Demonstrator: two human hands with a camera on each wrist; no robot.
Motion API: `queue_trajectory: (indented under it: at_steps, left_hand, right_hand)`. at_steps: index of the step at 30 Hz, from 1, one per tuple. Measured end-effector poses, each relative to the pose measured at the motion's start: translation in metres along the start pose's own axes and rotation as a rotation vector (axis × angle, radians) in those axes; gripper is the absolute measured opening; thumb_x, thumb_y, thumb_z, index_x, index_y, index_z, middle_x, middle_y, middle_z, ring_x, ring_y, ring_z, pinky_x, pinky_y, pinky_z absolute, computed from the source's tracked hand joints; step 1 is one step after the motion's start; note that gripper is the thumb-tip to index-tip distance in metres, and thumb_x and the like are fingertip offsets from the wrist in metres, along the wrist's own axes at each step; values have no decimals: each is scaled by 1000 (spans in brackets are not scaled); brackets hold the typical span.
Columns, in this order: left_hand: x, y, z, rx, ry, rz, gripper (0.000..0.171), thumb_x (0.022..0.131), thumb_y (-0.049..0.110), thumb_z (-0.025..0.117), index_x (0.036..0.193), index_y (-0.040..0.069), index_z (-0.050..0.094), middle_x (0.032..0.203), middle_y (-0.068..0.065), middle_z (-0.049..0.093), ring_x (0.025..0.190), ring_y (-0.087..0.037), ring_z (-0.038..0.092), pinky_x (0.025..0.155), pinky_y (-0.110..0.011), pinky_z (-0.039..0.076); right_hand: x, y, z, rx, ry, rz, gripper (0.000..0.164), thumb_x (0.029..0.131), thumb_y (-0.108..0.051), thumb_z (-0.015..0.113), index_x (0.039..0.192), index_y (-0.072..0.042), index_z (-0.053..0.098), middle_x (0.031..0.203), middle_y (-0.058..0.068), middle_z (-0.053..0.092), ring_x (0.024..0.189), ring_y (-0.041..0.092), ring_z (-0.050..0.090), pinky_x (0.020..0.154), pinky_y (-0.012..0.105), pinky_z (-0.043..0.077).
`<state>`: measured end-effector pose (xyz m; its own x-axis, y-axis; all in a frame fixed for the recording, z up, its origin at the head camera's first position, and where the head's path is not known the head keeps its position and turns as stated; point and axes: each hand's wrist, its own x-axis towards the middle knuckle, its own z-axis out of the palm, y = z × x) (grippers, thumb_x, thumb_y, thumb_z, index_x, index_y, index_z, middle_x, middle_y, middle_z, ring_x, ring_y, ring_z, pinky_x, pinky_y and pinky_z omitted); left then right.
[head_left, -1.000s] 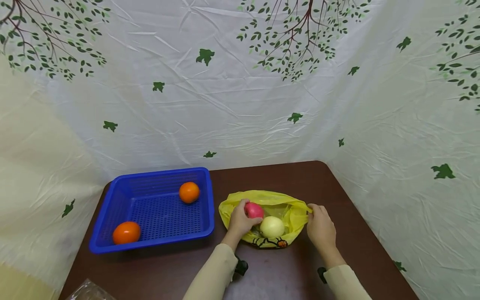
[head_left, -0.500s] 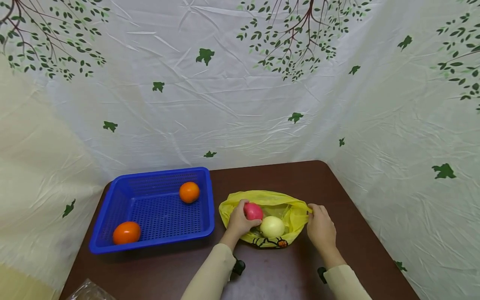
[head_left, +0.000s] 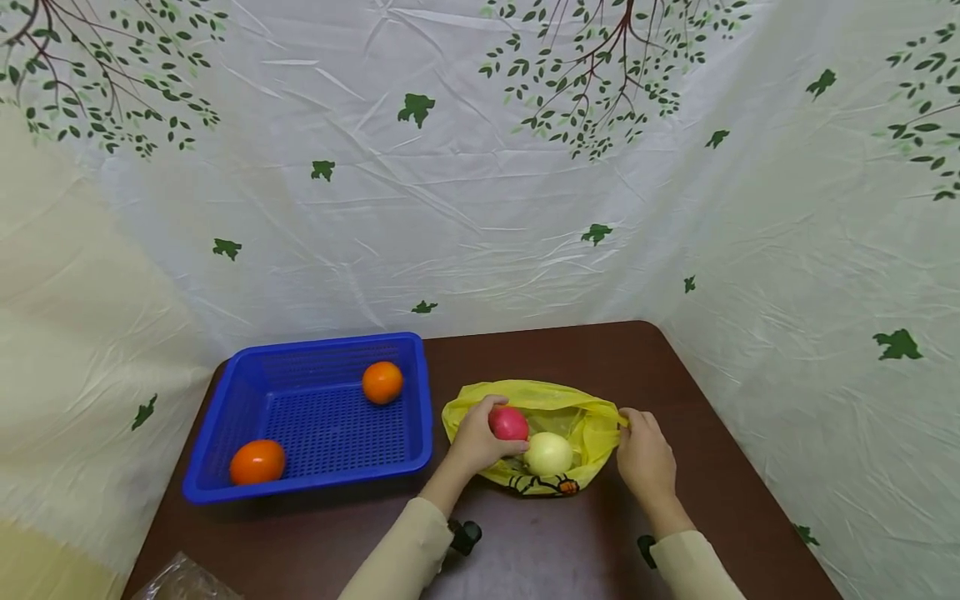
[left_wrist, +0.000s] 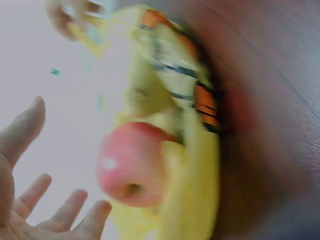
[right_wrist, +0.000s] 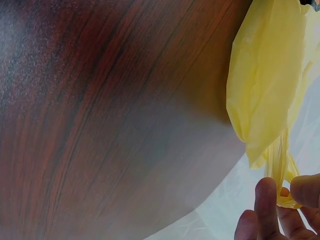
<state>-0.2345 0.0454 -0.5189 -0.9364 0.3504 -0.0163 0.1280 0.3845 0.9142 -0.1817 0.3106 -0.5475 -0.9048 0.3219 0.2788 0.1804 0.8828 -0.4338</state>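
Note:
A yellow plastic bag (head_left: 517,388) with a black and orange print lies on the table, its mouth facing up. In it a red apple (head_left: 509,423) sits beside a pale yellow-green round fruit (head_left: 549,454). My left hand (head_left: 480,435) is at the bag's left side, next to the apple. The left wrist view shows its fingers (left_wrist: 92,220) spread, with a gap to the apple (left_wrist: 135,165). At the right end, my right hand (head_left: 647,454) pinches the bag's handle (right_wrist: 287,200) between thumb and fingers. The bag's bottom is mostly hidden.
A blue plastic basket (head_left: 315,480) stands left of the bag, holding an orange fruit (head_left: 382,382) at its back right and another orange fruit (head_left: 258,462) at its front left. Crumpled clear plastic (head_left: 186,580) lies near the front left of the brown table (head_left: 555,550).
My left fingers have loosened from round the apple and the left forearm has swung a little left. The apple stays in the bag. My right hand keeps its hold; the head view shifted slightly.

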Motion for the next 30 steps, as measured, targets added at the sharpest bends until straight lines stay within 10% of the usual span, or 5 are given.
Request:
queue_trajectory:
  at_steps: [5, 9, 16, 23, 30]
  left_hand:
    - [-17, 33, -42, -184, -86, 124, 69, 74, 26, 83, 133, 23, 48, 137, -6, 48, 125, -31, 47, 99, -46, 43]
    - [-18, 47, -98, -172, -19, 198, 70, 75, 27, 82, 135, 25, 46, 139, -1, 47, 132, -23, 41, 109, -44, 33]
    - [-1, 9, -178, -132, 130, -11, 81, 74, 29, 82, 141, 22, 38, 147, -7, 37, 135, -30, 33, 110, -47, 29]
    - [19, -36, -194, -73, 105, -176, 87, 76, 20, 81, 147, 17, 30, 154, -11, 22, 138, -38, 24, 103, -54, 36]
    - [37, -48, -195, 91, 60, -243, 90, 76, 20, 80, 148, 10, 27, 154, -18, 19, 139, -42, 21, 107, -56, 29]
  right_hand:
    - [-2, 0, -2, 8, -6, -5, 28, 94, -7, 56, 122, -3, 58, 119, 20, 55, 83, 35, 62, 65, 50, 52]
    - [-3, 1, -3, 10, 3, -8, 28, 94, -7, 56, 121, -2, 58, 118, 20, 55, 84, 36, 62, 66, 51, 52]
    - [-9, 2, -2, 14, -15, -3, 27, 95, -7, 55, 122, -3, 58, 118, 19, 55, 82, 35, 62, 62, 49, 51]
    - [-4, 2, 1, 10, -6, -17, 27, 94, -7, 55, 121, -4, 58, 118, 18, 56, 86, 36, 62, 64, 51, 50]
    - [0, 1, 0, 1, -14, -17, 27, 94, -7, 54, 121, -4, 58, 118, 19, 56, 89, 37, 61, 69, 53, 50]
